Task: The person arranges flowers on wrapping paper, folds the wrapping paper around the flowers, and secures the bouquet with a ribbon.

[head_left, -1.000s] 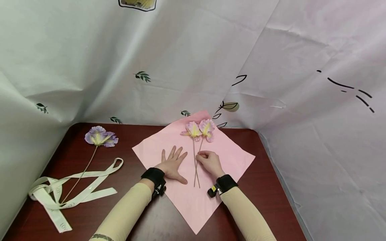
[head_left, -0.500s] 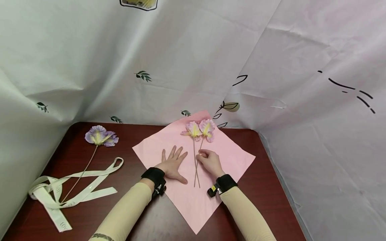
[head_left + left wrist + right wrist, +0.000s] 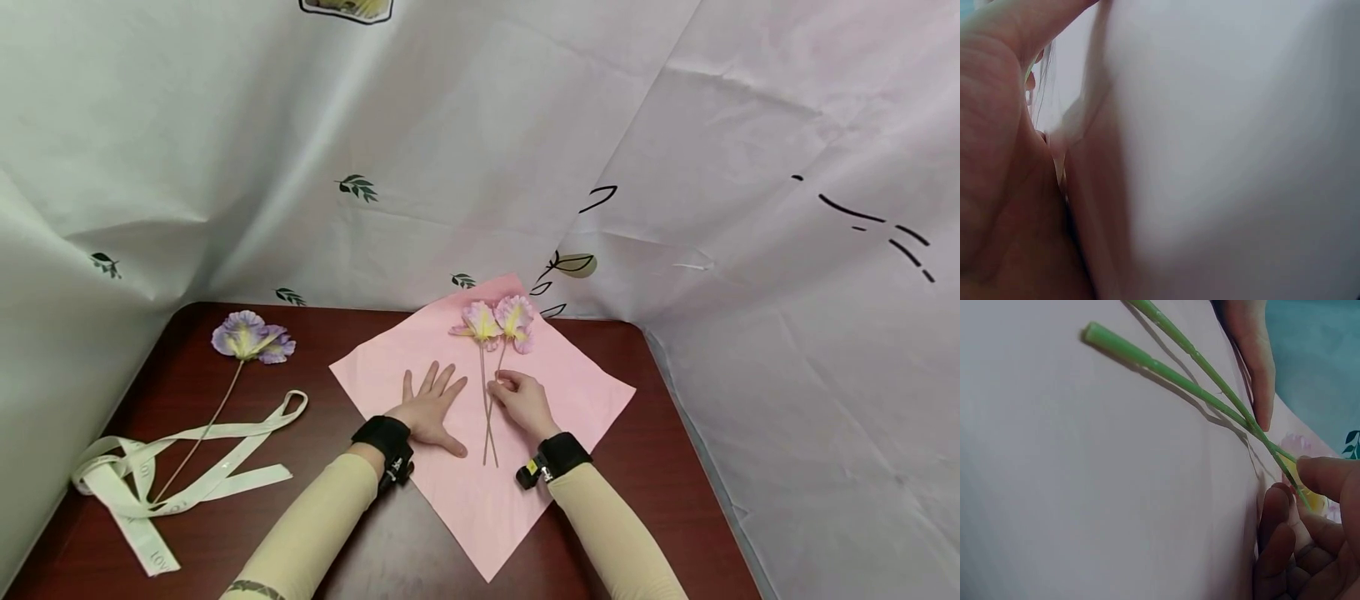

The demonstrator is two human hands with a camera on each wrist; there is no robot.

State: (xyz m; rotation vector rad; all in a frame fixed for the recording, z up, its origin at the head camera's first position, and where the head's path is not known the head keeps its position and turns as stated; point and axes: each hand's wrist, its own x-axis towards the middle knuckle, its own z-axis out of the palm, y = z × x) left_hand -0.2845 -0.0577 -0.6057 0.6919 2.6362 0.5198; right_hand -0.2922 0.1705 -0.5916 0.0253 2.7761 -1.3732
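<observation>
A square sheet of pink wrapping paper (image 3: 577, 383) lies cornerwise on the table. Two artificial pink-and-yellow flowers rest on it, the left flower (image 3: 478, 322) and the right flower (image 3: 515, 315), their thin stems crossing low down. With fingers spread, my left hand (image 3: 427, 410) lies on the paper left of the stems. My right hand (image 3: 522, 404) pinches the right flower's stem between thumb and fingertips, above the crossing. In the right wrist view the green stems (image 3: 1172, 375) cross just before the thumb (image 3: 1325, 474). Blurred pale paper (image 3: 1222, 150) fills most of the left wrist view.
On the table's left side lies a purple-and-yellow flower (image 3: 243, 336), its stem running under a loosely looped white printed ribbon (image 3: 243, 485). The dark red-brown table (image 3: 637, 500) meets a pale printed curtain (image 3: 480, 150) behind and at the sides.
</observation>
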